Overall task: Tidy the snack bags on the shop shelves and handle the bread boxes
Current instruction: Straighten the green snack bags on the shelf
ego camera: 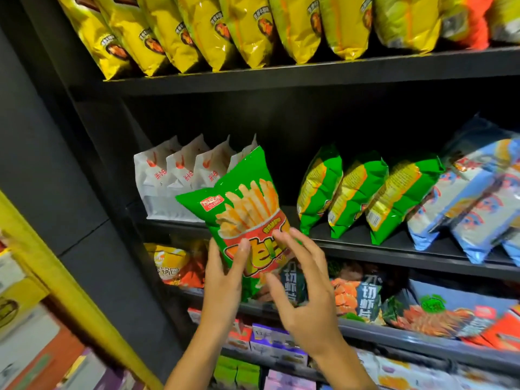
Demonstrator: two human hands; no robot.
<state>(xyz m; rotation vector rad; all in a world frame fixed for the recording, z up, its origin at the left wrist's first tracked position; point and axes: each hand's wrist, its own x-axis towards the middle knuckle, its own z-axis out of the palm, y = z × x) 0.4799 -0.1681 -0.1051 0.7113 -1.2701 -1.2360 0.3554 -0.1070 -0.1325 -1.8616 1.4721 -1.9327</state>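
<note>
We are holding a green fries bag (244, 218) tilted in front of the middle shelf (394, 251), between the white bags (180, 181) and three green bags (363, 198). Our left hand (225, 280) is gripping its lower edge; our right hand (306, 288) is hovering, fingers loose (barely touching). It is looking puffy and glossy. We are probably shelving it next, into that gap.

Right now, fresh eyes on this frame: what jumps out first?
The green fries bag at centre, tilted in front of the middle shelf: the left hand grips its lower edge, and the right hand touches it with spread fingers. Next, the yellow bags leaning in a row along the top shelf, and three green bags slanting to the right of the held one.
</note>
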